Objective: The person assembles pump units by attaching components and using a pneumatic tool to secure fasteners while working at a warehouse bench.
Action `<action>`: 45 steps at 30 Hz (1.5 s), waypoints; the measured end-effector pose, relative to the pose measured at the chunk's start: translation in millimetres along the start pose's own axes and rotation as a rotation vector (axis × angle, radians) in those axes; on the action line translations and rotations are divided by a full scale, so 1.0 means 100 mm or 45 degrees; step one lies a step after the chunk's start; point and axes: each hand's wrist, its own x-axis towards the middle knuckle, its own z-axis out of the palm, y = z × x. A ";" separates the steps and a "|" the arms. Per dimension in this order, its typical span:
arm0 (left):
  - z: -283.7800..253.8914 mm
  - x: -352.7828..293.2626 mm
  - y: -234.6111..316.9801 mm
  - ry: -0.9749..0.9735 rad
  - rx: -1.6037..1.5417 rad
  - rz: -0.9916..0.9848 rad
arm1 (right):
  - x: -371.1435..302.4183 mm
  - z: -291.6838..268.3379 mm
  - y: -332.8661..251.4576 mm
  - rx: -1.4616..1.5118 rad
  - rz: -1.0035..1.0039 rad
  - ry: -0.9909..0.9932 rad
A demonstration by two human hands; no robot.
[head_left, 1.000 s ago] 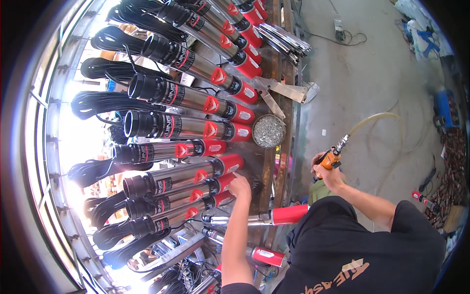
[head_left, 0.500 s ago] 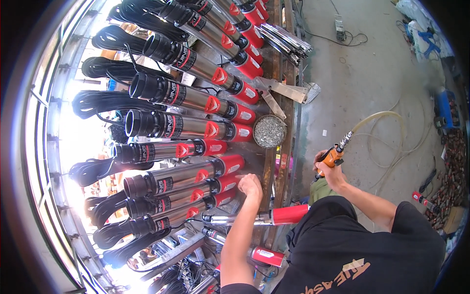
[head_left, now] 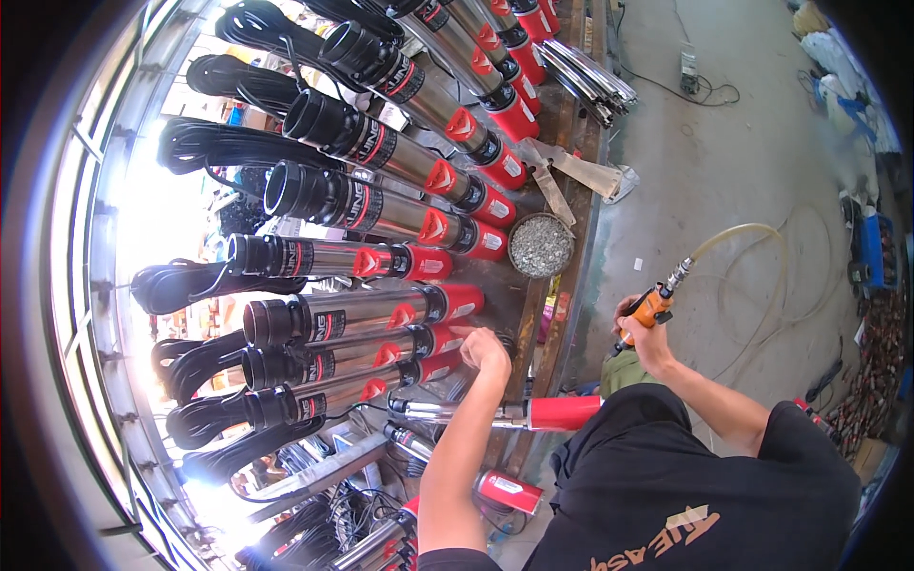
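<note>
My right hand (head_left: 645, 333) is closed around an orange air tool (head_left: 653, 308) with a metal coupling and a pale yellow hose (head_left: 733, 231). My left hand (head_left: 486, 350) is at the red end of a steel submersible pump (head_left: 449, 337), on the rack to my left. Its fingers are curled and bunched; anything between them is too small or hidden. More pumps with black heads, steel bodies and red ends lie side by side here, such as a larger one (head_left: 371, 315) just beyond. Another pump's red end (head_left: 564, 413) lies beside my left forearm.
A round bowl of small metal pieces (head_left: 541, 246) sits near the bench's rusty edge rail (head_left: 562, 303). Farther along lie flat pale strips (head_left: 583, 174) and a bundle of metal rods (head_left: 590, 81). Black cable coils (head_left: 243, 143) hang behind the pumps. Hose loops cross the floor.
The view has turned slightly, so the far pumps and the bowl appear farther right. My left hand stays by the same pump ends, fingers more curled. My right hand keeps the air tool.
</note>
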 end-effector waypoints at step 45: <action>-0.25 0.00 -0.10 -0.299 0.395 -0.002 | 0.09 -0.13 0.10 0.250 0.110 0.098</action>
